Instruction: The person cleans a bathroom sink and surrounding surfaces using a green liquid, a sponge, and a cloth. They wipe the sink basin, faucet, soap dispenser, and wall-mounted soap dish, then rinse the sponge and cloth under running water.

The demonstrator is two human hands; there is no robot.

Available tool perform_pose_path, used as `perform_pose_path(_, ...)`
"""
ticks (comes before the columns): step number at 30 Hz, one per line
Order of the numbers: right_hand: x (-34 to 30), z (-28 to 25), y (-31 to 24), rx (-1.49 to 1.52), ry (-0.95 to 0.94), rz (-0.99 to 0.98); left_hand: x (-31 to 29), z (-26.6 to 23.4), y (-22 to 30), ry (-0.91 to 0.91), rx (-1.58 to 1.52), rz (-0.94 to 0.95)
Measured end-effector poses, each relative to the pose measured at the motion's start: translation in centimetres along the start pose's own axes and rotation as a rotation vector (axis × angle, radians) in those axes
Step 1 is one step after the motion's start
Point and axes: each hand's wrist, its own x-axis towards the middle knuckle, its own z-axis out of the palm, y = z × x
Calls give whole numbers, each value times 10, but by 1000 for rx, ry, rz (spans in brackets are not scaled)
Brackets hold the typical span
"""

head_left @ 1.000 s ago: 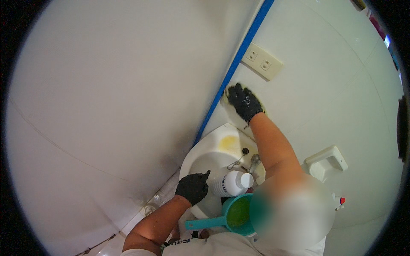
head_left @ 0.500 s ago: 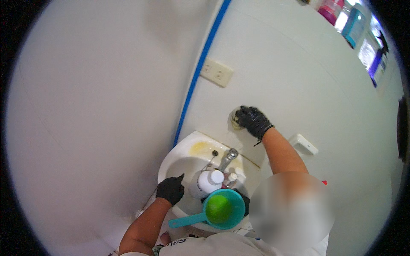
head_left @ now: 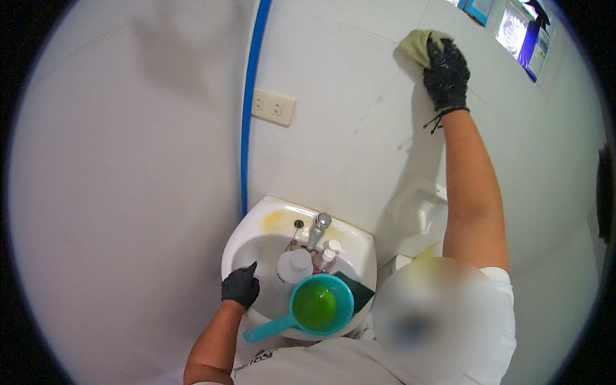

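Observation:
My right hand (head_left: 447,74), in a black glove, is closed around a pale yellow-green cloth (head_left: 417,49) and presses it against the white wall (head_left: 346,83), high up. My left hand (head_left: 241,287), also gloved in black, rests on the left rim of the white sink (head_left: 232,247). One digit points forward over the bowl and the others curl down, partly hidden. Beside it in the sink stand a white bottle (head_left: 294,268) and a small pump bottle (head_left: 326,259). A teal dipper (head_left: 346,305) with green liquid sits at the near side, its handle toward my left hand.
A chrome faucet (head_left: 318,230) rises at the sink's back. A dark green scouring pad (head_left: 357,292) lies by the dipper. A wall outlet (head_left: 274,108) adjoins blue tape (head_left: 252,83). A white soap holder (head_left: 418,206) juts from the wall; a purple spray bottle (head_left: 534,51) stands upper right.
My right hand has moved up and to the right along the wall with the cloth, from above the faucet. My left hand stays at the sink rim. The view has shifted to the right.

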Motion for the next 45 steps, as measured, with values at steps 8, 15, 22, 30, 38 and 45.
perform_pose_path(8, -192, 12, -99, 181, -643, -212, 0, 5, -2, 29, -7, 27)
perform_pose_path(15, -290, 15, -147, 469, -1137, -260, 0, 3, -1, -13, 22, 29)
perform_pose_path(22, -214, -13, -96, 262, -855, -335, 2, -3, 5, -69, 49, -41)
perform_pose_path(30, -46, -34, 30, -76, -207, -71, 1, 6, -2, -17, 65, -65)
perform_pose_path(38, -13, -19, 124, -130, -99, 260, -1, 5, 4, 3, 90, -80)
perform_pose_path(45, -161, -38, 153, -164, -87, 386, 0, 24, -14, 137, 86, 19)
